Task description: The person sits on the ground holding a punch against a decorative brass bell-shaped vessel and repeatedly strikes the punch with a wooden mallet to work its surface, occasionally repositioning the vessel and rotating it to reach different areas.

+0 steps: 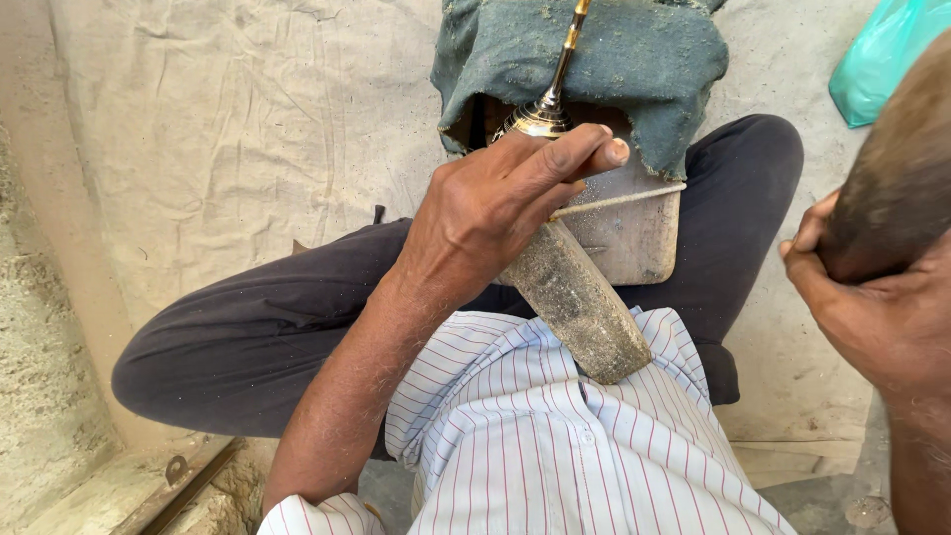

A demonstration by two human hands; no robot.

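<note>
Canvas-like cloth (228, 129) covers the floor at the left. I see my left hand (495, 213) wrapped firmly around a brass piece (543, 117), steadying it on a wooden block (634, 233) under a dusty green rag (614, 59), with a thick gritty file handle (580, 302) slanting toward my striped shirt (535, 426). Filings already lie about, so I judge shaping is underway, not finished. My right hand (852, 297) is curled near the right edge, but I cannot tell what, if anything, it holds.
</note>
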